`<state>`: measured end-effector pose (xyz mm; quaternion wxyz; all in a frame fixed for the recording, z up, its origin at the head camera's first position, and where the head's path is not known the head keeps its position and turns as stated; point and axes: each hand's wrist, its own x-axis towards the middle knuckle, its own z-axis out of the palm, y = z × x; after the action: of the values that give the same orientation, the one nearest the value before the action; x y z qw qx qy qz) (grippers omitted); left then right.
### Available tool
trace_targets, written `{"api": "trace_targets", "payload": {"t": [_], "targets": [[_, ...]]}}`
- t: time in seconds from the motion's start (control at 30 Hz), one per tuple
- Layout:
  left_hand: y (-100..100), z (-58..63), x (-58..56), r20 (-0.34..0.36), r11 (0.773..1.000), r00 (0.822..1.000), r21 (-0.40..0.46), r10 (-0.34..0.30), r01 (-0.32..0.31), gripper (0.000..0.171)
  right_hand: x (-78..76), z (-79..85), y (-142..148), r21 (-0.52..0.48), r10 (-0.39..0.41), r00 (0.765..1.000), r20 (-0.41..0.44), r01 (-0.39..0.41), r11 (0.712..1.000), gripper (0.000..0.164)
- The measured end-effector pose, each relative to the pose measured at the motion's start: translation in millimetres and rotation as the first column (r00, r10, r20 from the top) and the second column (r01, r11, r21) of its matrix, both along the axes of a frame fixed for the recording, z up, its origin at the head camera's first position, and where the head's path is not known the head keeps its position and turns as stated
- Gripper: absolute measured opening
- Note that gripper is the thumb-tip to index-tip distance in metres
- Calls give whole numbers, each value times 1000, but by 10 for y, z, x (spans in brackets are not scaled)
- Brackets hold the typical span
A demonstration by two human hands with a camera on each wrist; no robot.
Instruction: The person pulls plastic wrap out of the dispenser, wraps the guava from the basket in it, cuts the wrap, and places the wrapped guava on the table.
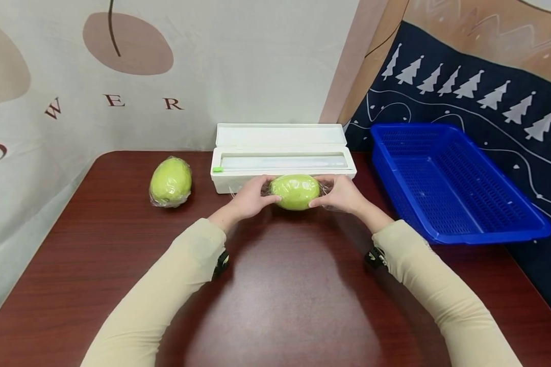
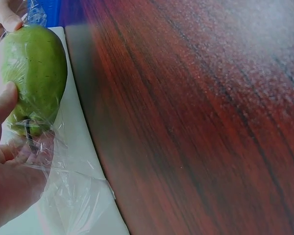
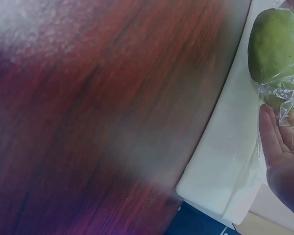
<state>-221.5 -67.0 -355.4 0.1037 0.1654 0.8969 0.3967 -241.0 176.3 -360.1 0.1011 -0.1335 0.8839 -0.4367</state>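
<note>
A green oval fruit [image 1: 296, 192] with shiny cling film around it is held between both hands, just in front of the white cling film box [image 1: 239, 182]. My left hand [image 1: 251, 196] grips its left end, thumb on the near side. At the other end my right hand [image 1: 342, 193] grips it the same way. Loose cling film [image 2: 71, 196] bunches at the fruit's ends and trails past the left fingers in the left wrist view. More crumpled film [image 3: 284, 98] shows by the right fingers. The box's lid [image 1: 280, 135] stands raised behind its roll.
To the left, a second green fruit [image 1: 171, 181] wrapped in film rests on the dark red wooden table [image 1: 284, 285]. A blue plastic basket [image 1: 441, 188] with slotted sides stands at the right. Printed cloths hang behind the table, and a green tab [image 1: 218, 169] marks the box's left end.
</note>
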Motion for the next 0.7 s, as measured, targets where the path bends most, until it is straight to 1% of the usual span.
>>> {"api": "trace_targets", "payload": {"t": [0.33, 0.5, 0.7], "targets": [[2, -29, -21, 35, 1000, 999, 0, 10, -10, 58, -6, -12, 7, 24, 11, 1000, -20, -11, 1000, 60], [4, -43, -32, 48, 1000, 999, 4, 6, -6, 58, -7, -19, 2, 20, 20, 1000, -9, -20, 1000, 61], [5, -62, -45, 44, 1000, 999, 1, 7, -7, 57, -9, -25, 1, 66, 23, 999, -30, -21, 998, 66]]}}
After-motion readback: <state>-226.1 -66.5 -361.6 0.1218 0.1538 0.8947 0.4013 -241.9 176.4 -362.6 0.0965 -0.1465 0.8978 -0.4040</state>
